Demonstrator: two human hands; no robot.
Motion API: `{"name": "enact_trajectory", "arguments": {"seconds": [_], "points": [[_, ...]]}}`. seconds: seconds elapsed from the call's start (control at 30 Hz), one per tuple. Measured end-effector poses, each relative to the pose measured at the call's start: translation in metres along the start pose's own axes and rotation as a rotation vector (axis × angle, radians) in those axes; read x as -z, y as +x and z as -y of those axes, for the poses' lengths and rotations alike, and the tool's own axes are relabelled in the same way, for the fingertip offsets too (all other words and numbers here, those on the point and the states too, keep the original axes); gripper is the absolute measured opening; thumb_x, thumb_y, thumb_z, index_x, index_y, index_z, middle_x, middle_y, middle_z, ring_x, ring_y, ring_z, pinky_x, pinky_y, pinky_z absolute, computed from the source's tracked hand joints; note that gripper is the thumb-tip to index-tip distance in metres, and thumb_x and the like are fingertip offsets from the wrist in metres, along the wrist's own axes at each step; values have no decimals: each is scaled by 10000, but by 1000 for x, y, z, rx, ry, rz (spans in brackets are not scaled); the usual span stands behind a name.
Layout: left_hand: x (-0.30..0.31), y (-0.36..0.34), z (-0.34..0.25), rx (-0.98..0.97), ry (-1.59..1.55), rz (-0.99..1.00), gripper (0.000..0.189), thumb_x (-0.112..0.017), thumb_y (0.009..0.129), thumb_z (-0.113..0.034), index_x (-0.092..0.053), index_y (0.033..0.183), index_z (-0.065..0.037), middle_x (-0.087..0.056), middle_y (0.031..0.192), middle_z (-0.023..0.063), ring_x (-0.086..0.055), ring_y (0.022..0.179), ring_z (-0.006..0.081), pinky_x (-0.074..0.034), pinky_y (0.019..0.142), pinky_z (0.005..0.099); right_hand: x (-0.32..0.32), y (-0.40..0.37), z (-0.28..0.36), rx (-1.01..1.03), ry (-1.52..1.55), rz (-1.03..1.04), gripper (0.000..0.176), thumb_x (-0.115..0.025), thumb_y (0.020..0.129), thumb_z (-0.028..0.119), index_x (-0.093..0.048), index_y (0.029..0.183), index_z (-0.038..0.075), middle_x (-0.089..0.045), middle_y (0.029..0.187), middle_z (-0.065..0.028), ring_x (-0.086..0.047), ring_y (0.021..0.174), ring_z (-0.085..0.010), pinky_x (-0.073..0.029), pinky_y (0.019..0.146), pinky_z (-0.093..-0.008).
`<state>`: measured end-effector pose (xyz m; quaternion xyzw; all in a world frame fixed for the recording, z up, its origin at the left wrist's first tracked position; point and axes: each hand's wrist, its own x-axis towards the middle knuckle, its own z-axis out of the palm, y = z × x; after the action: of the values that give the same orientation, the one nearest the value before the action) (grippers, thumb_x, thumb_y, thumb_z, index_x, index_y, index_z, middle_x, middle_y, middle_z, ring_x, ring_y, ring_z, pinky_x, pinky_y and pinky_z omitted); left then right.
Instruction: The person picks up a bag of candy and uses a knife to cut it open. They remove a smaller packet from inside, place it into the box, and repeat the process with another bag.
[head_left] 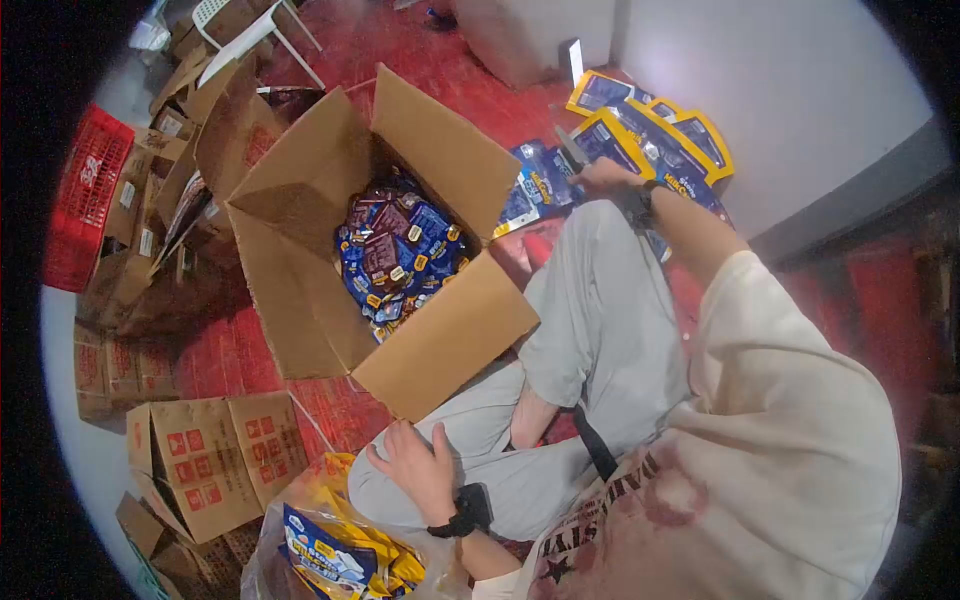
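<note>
I sit on a red floor with my legs folded. My right hand (pixel 606 178) is stretched out to a pile of blue and yellow snack packs (pixel 650 135) and is closed on a thin grey knife (pixel 570 147) that points away over the packs. My left hand (pixel 415 462) lies on my grey trouser leg with fingers spread and holds nothing. It is just above a clear plastic bag of yellow and blue packets (pixel 335 555). An open cardboard box (pixel 440 345) full of blue and brown sachets (pixel 398 250) stands in front of my knees.
Flattened and stacked cardboard cartons (pixel 205 465) lie along the left. A red plastic crate (pixel 85 195) stands at the far left, a white plastic chair (pixel 240 35) at the top. A grey wall (pixel 800 90) closes the right side.
</note>
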<state>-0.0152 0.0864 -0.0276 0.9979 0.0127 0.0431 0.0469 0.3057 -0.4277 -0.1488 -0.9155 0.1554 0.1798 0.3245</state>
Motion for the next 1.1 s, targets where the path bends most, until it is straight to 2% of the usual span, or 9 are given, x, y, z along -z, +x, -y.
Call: {"name": "enact_trajectory", "arguments": {"seconds": [0.17,0.37,0.43,0.5,0.77,0.83,0.9,0.97,1.1], "points": [[1,1,-1,19,-23,26,483,-698,913,-358,-619,1199,24,-657,1237,190,-570,1230,335,-203,1185,601,-28,42,-42,247,-12,120,277,-770,886,343,-786,1098,165,-724,842,-91,-714,826,-241,-548,741,-365],[4,-7,-1,-2,19,103,588,-688,902,-362,-558,1308,44,-605,1342,230,-505,1335,351,-196,1201,589,-27,-17,34,-29,219,-29,333,-802,860,269,-749,873,-60,-714,811,-130,-693,741,-208,-525,653,-373],[7,-10,-4,-21,31,118,622,-702,889,-349,-539,1342,45,-588,1360,245,-484,1353,363,-186,1206,591,-62,36,3,-161,953,18,176,-807,843,136,-714,830,-12,-695,776,-121,-652,676,-178,-497,585,-357],[8,-9,-10,10,39,138,649,-726,872,-330,-524,1360,47,-571,1378,250,-460,1373,365,-184,1206,590,-54,18,27,-141,1092,-30,120,-785,836,31,-667,848,18,-676,763,-97,-627,638,-163,-478,550,-323],[7,-8,-19,78,44,187,733,-721,890,-407,-485,1395,68,-523,1436,279,-421,1408,408,-180,1218,575,-60,59,48,-56,1003,-128,109,-753,873,83,-681,853,5,-671,743,-80,-645,605,-174,-503,513,-364],[8,-13,-17,46,63,185,739,-707,902,-412,-476,1392,91,-521,1432,290,-417,1409,414,-178,1219,578,-57,50,51,-112,724,-7,183,-747,878,145,-686,821,-18,-667,706,-97,-663,606,-189,-510,502,-385],[8,-12,-21,55,56,176,752,-701,905,-418,-468,1394,104,-524,1426,292,-418,1408,413,-171,1222,576,-60,43,47,-17,168,-312,262,-745,873,212,-694,807,-36,-670,682,-119,-661,578,-198,-501,479,-379],[6,-14,-18,42,68,165,761,-703,903,-421,-464,1402,101,-523,1429,285,-412,1413,411,-167,1224,575,-62,40,42,-210,677,-50,301,-763,863,221,-685,1034,-15,-711,830,-134,-714,664,-196,-546,478,-375],[9,-14,-24,71,49,160,769,-707,896,-422,-459,1408,95,-519,1442,263,-397,1427,402,-155,1226,576,-91,42,31,-274,1253,262,197,-697,951,192,-597,1041,48,-594,724,-67,-543,488,-165,-488,422,-333]]}}
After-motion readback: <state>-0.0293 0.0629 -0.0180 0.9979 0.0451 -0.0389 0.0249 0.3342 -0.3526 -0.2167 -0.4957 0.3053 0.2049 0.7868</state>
